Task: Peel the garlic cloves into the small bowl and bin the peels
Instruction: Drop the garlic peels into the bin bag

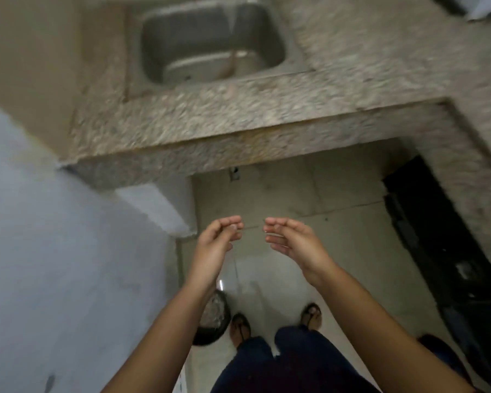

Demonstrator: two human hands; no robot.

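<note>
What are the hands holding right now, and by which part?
Nothing visible: the left hand and right hand are both loosely curled and apart, with nothing showing in either.

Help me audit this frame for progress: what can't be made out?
- Bin: head view; left forearm covers part, contents a pale blur.
- Left hand: head view; curled fingers hide any peel.
- Sink: head view; motion blur smears the basin.
- Garlic, small bowl: not in view.

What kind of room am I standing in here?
Most likely a kitchen: a steel sink is set into a speckled stone counter, and a dark bin stands on the tiled floor.
</note>
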